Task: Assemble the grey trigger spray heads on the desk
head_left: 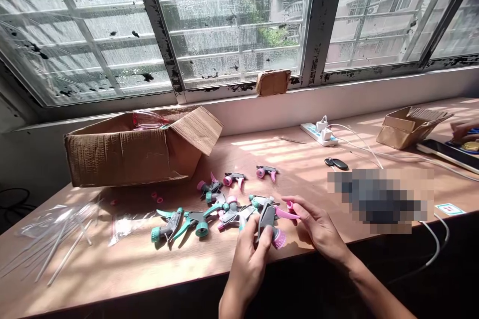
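My left hand [249,251] grips a grey trigger sprayer head [266,219] with a pink trigger and a pink collar, held above the table's front edge. Close to its trigger, my right hand [318,224] pinches a small pink cap [290,205] between thumb and fingers. Behind my hands lies a loose group of sprayer heads: teal and grey ones [194,224] to the left, pink and grey ones [234,178] farther back. More small pink caps [160,200] rest on the table to the left.
Thin white tubes [71,249] and clear plastic bags lie at the left. A cardboard box [116,159] stands behind, below the windows. To the right are a power strip [318,134] with cables, black key fobs [337,163], a smaller box [400,127] and another person's hand [462,132].
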### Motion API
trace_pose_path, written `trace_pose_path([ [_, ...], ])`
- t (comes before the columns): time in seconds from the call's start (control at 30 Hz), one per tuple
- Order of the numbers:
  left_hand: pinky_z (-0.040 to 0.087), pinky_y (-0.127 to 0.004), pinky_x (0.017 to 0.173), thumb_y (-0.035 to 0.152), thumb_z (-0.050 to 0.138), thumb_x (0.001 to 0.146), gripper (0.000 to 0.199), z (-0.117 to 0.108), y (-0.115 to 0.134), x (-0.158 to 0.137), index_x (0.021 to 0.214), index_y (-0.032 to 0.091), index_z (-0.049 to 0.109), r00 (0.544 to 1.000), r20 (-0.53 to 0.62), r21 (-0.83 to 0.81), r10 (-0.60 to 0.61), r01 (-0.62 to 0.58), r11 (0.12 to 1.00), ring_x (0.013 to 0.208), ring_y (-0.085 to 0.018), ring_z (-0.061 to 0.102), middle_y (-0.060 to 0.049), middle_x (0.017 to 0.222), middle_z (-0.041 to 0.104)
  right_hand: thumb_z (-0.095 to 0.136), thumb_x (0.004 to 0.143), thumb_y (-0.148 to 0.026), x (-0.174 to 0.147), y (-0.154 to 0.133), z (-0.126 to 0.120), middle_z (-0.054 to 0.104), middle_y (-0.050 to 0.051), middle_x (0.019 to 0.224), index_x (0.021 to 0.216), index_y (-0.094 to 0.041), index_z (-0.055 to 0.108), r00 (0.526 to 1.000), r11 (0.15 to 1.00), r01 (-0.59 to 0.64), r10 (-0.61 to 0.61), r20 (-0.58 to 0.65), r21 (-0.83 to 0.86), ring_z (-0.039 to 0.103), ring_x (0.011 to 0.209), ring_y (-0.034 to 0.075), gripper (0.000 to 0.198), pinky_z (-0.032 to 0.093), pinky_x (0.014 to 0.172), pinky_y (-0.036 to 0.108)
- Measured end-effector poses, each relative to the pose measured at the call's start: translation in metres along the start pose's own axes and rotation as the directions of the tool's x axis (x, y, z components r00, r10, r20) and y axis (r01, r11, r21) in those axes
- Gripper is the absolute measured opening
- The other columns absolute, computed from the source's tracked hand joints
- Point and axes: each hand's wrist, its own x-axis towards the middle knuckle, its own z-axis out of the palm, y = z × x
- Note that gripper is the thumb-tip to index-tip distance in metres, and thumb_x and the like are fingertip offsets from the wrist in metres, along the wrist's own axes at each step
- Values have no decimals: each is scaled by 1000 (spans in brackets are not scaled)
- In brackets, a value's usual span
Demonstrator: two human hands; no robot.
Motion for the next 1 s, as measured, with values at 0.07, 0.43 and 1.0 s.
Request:
trace_pose_path([
  [0.07, 49, -34, 91, 45, 58, 96, 30, -3, 0, 1, 106, 19, 68, 1000, -2, -30, -27, 27, 999, 98, -25, 62, -7, 104, 70, 64, 97, -48, 0, -4, 2, 68, 2, 100, 122, -30, 68, 1000, 999, 11, -13, 29, 44, 64, 91, 18, 31, 52, 83, 27],
  [0.43, 47, -21, 45, 55, 59, 94, 39, -8, -23, 6, 82, 19, 52, 992, 70, -273, -104, 119, 955, 51, -9, 44, 3, 68, 53, 71, 94, -38, -1, -11, 7, 69, 1, 100, 102, -27, 70, 995, 994, 17, -27, 93, 110, 63, 93, 16, 14, 50, 83, 25],
  [1.0, 35, -22, 51, 53, 51, 100, 34, -3, -28, 3, 91, 20, 48, 994, 64, -249, -94, 107, 962, 56, -9, 41, 5, 72, 48, 71, 93, -40, -3, 1, 9, 65, 2, 102, 101, -24, 67, 990, 1000, 22, -25, 138, 20, 64, 91, 18, 18, 52, 83, 28],
])
